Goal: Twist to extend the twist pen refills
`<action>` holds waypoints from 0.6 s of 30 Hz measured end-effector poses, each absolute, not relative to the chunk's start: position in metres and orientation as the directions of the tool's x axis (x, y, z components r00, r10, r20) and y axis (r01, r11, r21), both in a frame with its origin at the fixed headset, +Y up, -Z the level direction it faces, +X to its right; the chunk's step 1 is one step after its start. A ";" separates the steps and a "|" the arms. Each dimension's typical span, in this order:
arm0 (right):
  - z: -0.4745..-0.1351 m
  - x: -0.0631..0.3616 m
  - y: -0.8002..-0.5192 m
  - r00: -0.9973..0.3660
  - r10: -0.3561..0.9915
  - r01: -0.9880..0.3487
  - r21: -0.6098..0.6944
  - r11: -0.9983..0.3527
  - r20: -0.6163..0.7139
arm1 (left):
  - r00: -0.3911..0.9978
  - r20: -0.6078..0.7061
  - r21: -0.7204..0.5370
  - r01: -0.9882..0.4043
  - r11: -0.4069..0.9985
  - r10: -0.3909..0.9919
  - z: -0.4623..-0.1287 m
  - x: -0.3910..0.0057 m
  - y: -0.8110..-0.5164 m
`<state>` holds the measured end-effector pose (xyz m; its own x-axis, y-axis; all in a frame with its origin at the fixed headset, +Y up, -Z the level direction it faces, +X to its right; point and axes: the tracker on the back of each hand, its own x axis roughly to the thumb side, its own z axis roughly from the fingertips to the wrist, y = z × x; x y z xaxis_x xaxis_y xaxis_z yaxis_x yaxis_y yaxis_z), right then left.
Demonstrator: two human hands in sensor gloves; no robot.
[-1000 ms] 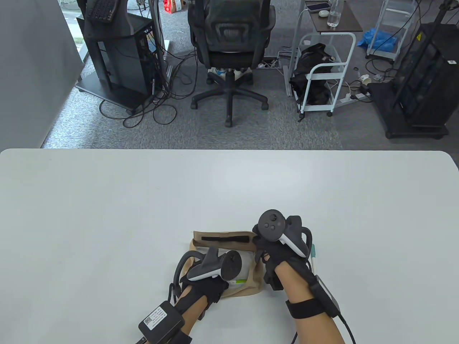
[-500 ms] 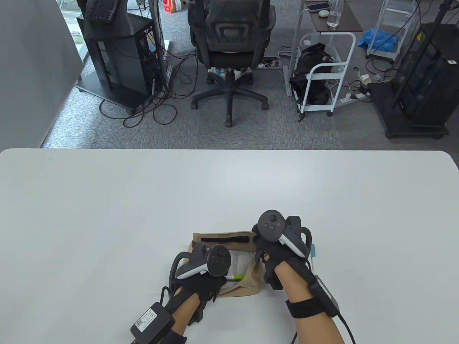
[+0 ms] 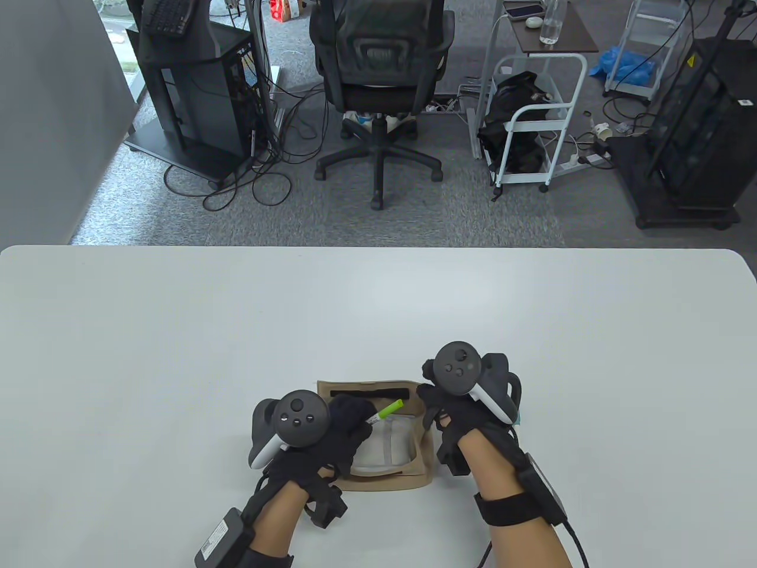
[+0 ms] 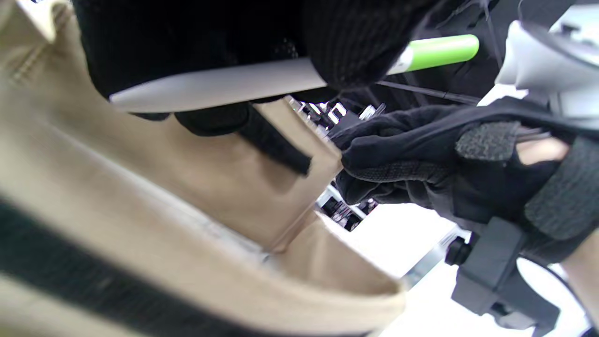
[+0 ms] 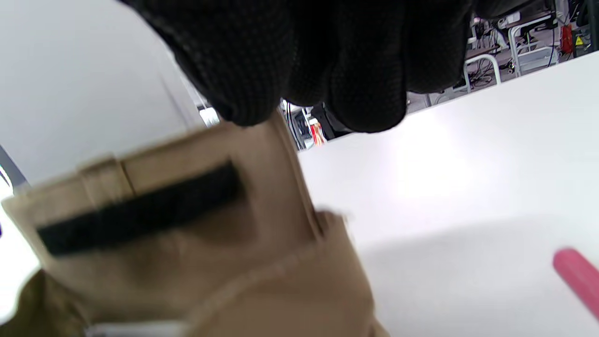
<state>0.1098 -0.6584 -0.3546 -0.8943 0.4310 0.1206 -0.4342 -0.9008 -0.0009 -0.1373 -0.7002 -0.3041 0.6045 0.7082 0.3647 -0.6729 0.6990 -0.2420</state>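
Note:
A white twist pen with a green end [image 3: 387, 409] is pinched in my left hand [image 3: 362, 418], lifted just above the open tan pouch [image 3: 414, 467]. In the left wrist view the pen [image 4: 435, 50] runs across the top under my fingers, over the pouch [image 4: 224, 187]. My right hand [image 3: 427, 395] grips the pouch's right upper corner by the flap with the black strip [image 3: 369, 393]. In the right wrist view my fingers [image 5: 327, 61] press the top of that flap [image 5: 140, 215]. A white lining or packet [image 3: 384, 449] shows inside the pouch.
Another pen lies on the table under my right wrist; only a teal bit [image 3: 519, 421] shows. A pink pen end [image 5: 578, 276] lies at the right wrist view's lower right. The white table [image 3: 177, 355] spreads far and to both sides.
My left hand has come out of the pouch with the green-ended pen and moved left and up. My right hand shifted slightly right, still on the pouch.

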 end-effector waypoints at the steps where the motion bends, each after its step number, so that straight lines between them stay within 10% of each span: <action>1: -0.352 0.112 -0.652 -0.886 0.447 -0.452 -0.019 -0.892 0.126 | 0.583 0.368 -0.236 -0.695 0.679 0.725 -0.303 -0.139 -0.698; 12: -0.309 0.137 -0.575 -0.739 0.584 -0.658 -0.169 -0.734 0.336 | 0.217 0.438 -0.302 -0.879 0.370 0.873 -0.292 -0.146 -0.683; 18: -0.307 0.134 -0.572 -0.534 0.701 -0.785 0.029 -0.618 0.473 | 0.086 0.391 -0.396 -0.883 0.252 0.916 -0.294 -0.142 -0.690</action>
<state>0.1339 -0.5721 -0.3068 -0.5340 0.7005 0.4733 -0.7855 -0.6182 0.0288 -0.1418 -0.6902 -0.2940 0.0863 0.9162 0.3912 -0.8829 0.2522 -0.3960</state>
